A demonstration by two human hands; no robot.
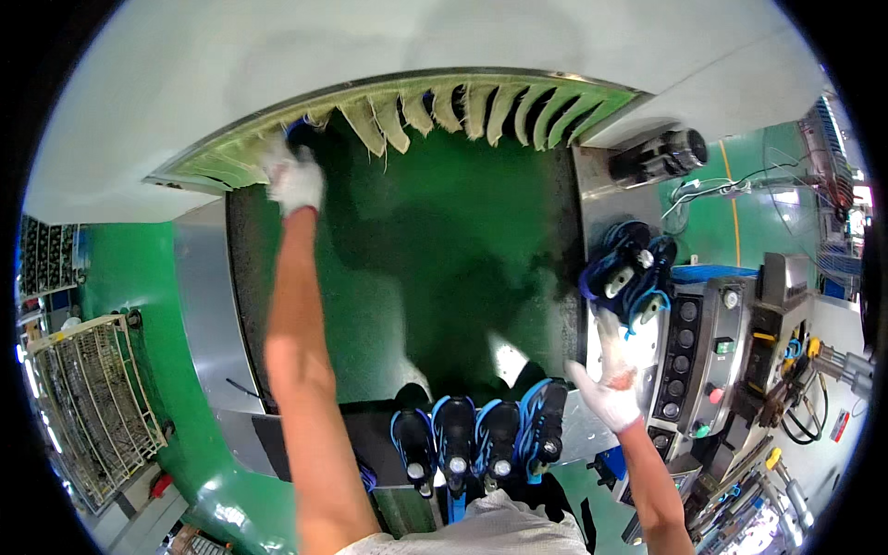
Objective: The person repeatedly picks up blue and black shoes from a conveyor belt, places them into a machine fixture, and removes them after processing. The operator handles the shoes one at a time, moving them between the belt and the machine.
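Presently, my hands are well apart. My gloved left hand (296, 181) is at the strip curtain (477, 106); blur hides its fingers, so I cannot tell whether they grip anything. A dark, blue-edged object (298, 129) shows just beyond it. Caution: frayed strips could snag the glove. My gloved right hand (610, 384), thumb spread from extended fingers, is at a pair of black-and-blue shoes (612, 262) on the right side; firm contact cannot be confirmed. The pair sits crowded together, so an uneven push could tip one onto the green surface (416, 259). The control panel (733, 338) is near that wrist; careless withdrawal could press a button. Four similar shoes (454, 435) line the near edge, where my torso could knock one down.
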